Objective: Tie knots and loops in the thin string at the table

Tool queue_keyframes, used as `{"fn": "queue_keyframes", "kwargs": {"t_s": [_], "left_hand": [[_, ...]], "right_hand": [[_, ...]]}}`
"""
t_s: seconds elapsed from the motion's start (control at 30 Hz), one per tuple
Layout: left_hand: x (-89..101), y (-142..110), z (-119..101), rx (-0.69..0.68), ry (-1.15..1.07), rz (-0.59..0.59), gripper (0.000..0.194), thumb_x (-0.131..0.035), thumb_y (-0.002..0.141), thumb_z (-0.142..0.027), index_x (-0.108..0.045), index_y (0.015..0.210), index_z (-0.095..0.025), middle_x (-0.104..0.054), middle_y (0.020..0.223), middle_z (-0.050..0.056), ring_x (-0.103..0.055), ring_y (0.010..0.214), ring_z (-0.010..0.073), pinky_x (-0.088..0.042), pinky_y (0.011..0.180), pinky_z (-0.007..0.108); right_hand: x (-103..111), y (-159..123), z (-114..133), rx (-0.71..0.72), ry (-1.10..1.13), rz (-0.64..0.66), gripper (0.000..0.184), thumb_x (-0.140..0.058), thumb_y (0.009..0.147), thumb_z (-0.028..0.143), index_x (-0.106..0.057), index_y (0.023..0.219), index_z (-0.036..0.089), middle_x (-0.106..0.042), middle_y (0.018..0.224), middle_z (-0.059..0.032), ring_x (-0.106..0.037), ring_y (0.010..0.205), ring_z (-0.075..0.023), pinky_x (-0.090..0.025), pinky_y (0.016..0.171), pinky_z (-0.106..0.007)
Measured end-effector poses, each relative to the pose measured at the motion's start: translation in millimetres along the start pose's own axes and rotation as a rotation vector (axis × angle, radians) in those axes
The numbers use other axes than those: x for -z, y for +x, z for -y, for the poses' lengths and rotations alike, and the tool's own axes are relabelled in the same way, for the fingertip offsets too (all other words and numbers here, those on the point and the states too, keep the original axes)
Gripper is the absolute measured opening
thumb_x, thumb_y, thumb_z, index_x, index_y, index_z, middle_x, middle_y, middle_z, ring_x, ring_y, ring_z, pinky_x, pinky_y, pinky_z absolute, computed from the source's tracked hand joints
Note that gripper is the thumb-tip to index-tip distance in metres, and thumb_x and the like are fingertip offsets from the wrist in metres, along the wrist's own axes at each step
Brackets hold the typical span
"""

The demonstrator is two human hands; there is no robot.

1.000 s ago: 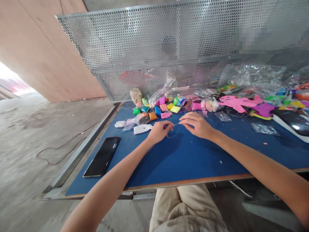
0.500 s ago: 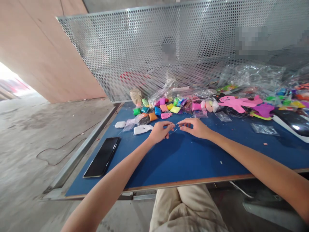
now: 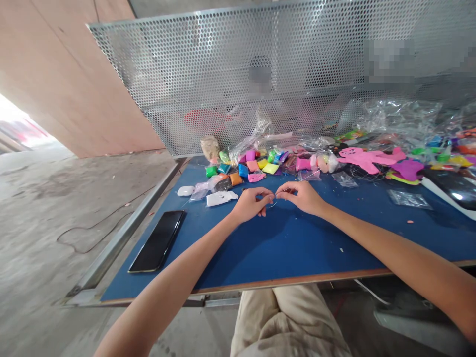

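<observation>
My left hand point(image 3: 252, 204) and my right hand point(image 3: 302, 195) meet over the blue table point(image 3: 282, 243), fingertips almost touching. Both pinch a thin, pale wire or thread point(image 3: 275, 197) that runs between them and slants up to the right past my right fingers. The wire is very fine and hard to make out. Just beyond the hands lies a heap of small coloured clay packets point(image 3: 256, 164) in clear wrappers.
A black phone point(image 3: 157, 240) lies at the table's left. A white earbud case point(image 3: 185, 191) and a white packet point(image 3: 220, 198) sit behind it. Pink and purple foam cut-outs point(image 3: 366, 157), plastic bags and a dark tray point(image 3: 451, 188) crowd the right. A perforated metal screen point(image 3: 238, 74) stands behind.
My right hand has drawn in closer to my left hand, and the two now pinch the wire nearly together. The small wire loop seen earlier on the table is no longer visible.
</observation>
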State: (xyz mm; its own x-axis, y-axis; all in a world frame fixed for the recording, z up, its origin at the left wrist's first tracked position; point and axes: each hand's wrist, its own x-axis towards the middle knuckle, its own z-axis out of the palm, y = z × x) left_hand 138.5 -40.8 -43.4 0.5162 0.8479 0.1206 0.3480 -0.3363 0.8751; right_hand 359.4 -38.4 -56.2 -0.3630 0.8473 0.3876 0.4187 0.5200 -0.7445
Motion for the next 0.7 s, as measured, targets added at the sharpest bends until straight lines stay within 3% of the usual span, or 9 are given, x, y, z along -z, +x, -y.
{"fn": "queue_keyframes", "kwargs": {"t_s": [0.23,0.37,0.7], "left_hand": [[6.8,4,7,-0.032,-0.080,-0.086,0.040,-0.066,0.086,-0.046,-0.069,0.112,-0.015,-0.073,0.097,0.009,-0.070,0.085,0.0181,-0.060,0.072,0.028],[7.3,5,12,-0.020,-0.053,-0.022,0.037,-0.066,0.087,-0.045,-0.074,0.107,-0.015,-0.076,0.088,0.008,-0.071,0.079,0.0177,-0.060,0.077,0.030],[3.7,4,12,0.097,-0.011,0.011,0.028,-0.074,0.080,-0.039,-0.078,0.096,-0.016,-0.075,0.075,0.005,-0.070,0.065,0.0139,-0.058,0.062,0.024]], "right_hand": [[9,6,-14,-0.020,0.063,-0.083,0.025,-0.060,0.090,0.041,-0.073,0.087,0.020,-0.076,0.088,-0.0048,-0.067,0.073,-0.0189,-0.052,0.066,-0.031],[13,7,-16,-0.023,0.069,-0.123,0.023,-0.059,0.090,0.039,-0.072,0.087,0.020,-0.075,0.086,-0.0049,-0.067,0.075,-0.0192,-0.051,0.066,-0.030],[5,5,-4,-0.014,0.067,-0.080,0.025,-0.061,0.089,0.043,-0.071,0.087,0.021,-0.075,0.088,-0.0047,-0.069,0.080,-0.0208,-0.051,0.067,-0.031]]}}
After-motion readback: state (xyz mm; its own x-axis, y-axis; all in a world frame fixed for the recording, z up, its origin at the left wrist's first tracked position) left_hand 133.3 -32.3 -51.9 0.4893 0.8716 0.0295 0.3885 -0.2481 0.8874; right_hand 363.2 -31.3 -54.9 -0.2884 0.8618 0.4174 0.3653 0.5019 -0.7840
